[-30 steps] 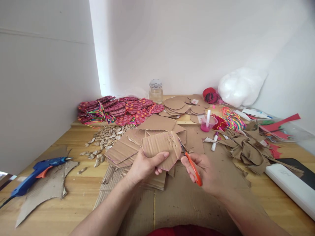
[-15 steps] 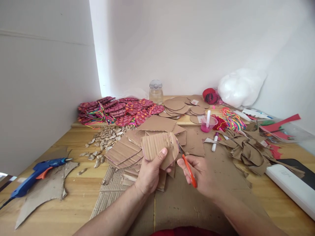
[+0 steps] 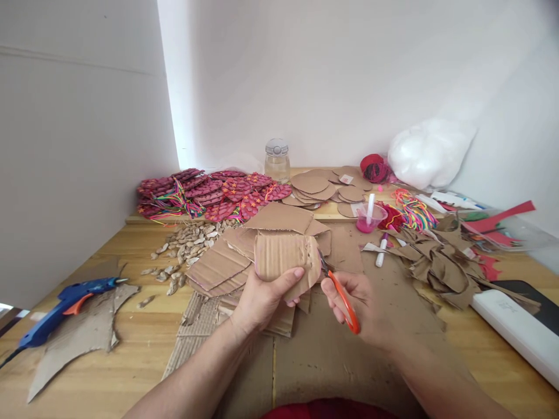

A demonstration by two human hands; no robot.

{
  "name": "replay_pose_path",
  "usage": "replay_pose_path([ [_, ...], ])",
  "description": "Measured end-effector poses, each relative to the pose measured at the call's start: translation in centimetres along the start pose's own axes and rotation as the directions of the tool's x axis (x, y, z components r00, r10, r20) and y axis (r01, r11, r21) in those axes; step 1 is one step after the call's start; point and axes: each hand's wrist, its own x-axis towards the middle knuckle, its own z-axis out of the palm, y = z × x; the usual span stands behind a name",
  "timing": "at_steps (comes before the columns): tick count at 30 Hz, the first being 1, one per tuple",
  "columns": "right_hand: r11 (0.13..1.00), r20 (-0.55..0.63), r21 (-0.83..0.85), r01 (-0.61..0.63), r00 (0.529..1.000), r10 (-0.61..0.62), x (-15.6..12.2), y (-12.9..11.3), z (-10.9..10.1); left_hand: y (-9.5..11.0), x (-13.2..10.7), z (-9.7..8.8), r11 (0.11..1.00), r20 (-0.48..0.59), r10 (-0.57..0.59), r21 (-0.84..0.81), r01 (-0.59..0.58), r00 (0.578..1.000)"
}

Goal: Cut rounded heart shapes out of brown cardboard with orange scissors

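Observation:
My left hand (image 3: 267, 295) pinches a piece of corrugated cardboard (image 3: 283, 256) with rounded corners, thumb on its face and fingers behind. In my right hand (image 3: 356, 302) is a pair of scissors (image 3: 345, 299) with orange handles. The blades meet the right edge of the cardboard piece; how far apart they stand is hard to see. Behind and left of the held piece lies a pile of cut cardboard pieces (image 3: 218, 262). Below both hands spreads a large cardboard sheet (image 3: 332, 361).
Left: a blue glue gun (image 3: 70, 308) on a cardboard scrap, and peanut shells (image 3: 192, 244). Behind: decorated red pieces (image 3: 218, 195), a glass jar (image 3: 277, 163), cardboard discs (image 3: 312, 183). Right: a pink cup (image 3: 370, 218), a marker (image 3: 381, 253), cardboard scraps (image 3: 449, 262), a white device (image 3: 515, 331).
The held cardboard piece has turned slightly and shifted a little right. My right hand and the scissors have moved slightly right, staying at the piece's right edge.

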Motion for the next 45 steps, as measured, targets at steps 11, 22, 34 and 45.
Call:
replay_pose_path([
  [11,0.998,0.072,-0.006,0.07,0.995,-0.069,-0.1,-0.2,-0.3,0.0,-0.1,0.0,1.0,-0.025,-0.002,0.028,0.003,1.0],
  [22,0.999,0.086,0.036,0.021,0.996,-0.024,-0.1,0.3,-0.3,0.0,0.0,0.0,1.0,-0.047,-0.01,0.017,0.011,0.999],
  [34,0.999,0.088,0.029,0.044,0.995,-0.047,0.0,0.8,-0.5,0.5,0.2,-0.5,0.997,-0.064,-0.028,0.066,0.032,0.998],
  [45,1.0,0.071,-0.001,0.025,0.997,-0.025,-0.3,0.4,-0.3,1.3,0.2,-0.7,0.992,-0.053,-0.042,0.113,0.048,0.998],
])
